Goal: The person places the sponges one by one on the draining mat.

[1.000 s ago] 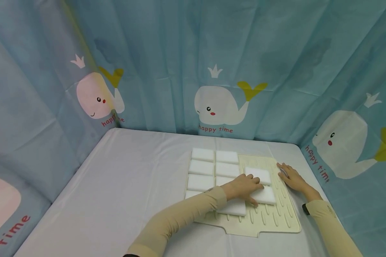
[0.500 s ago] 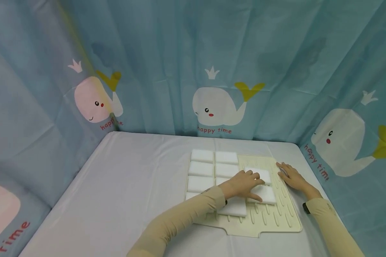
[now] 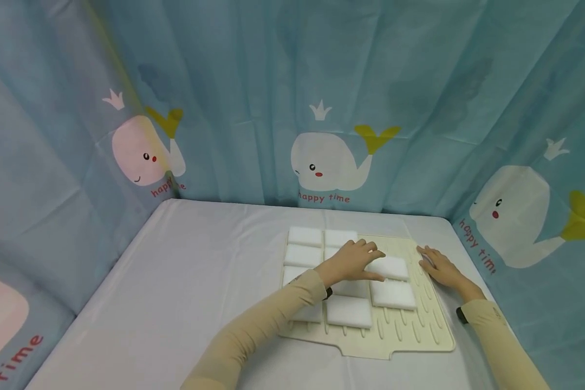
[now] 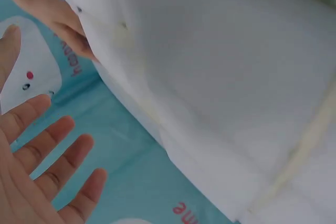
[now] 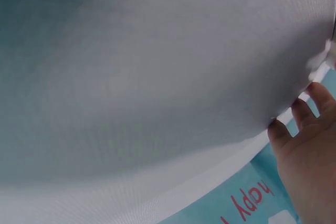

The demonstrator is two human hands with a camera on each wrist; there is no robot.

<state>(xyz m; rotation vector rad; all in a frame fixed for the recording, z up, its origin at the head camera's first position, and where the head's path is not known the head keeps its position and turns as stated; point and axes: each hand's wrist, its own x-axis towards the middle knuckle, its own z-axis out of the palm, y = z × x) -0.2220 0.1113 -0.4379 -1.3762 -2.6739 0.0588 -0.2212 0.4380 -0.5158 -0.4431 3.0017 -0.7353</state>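
On the cream mat (image 3: 419, 330), white sponges (image 3: 348, 311) lie in rows, and the left hand (image 3: 353, 261) rests flat across the middle ones, its fingers straight and reaching onto the sponge (image 3: 391, 267) in the right column. The grip there is apart, pressing rather than pinching. The right hand (image 3: 439, 266) lies flat on the mat's right edge, fingers relaxed, holding nothing. Judging by this, the step in hand is nudging that sponge into line with the rows; the next move would call for a light, level push so its neighbour (image 3: 394, 294) is not dragged askew. Around them are the pale surface (image 3: 185, 281) and a whale-print curtain (image 3: 329, 157). Nothing blocks the hands; the left forearm hides some sponges.
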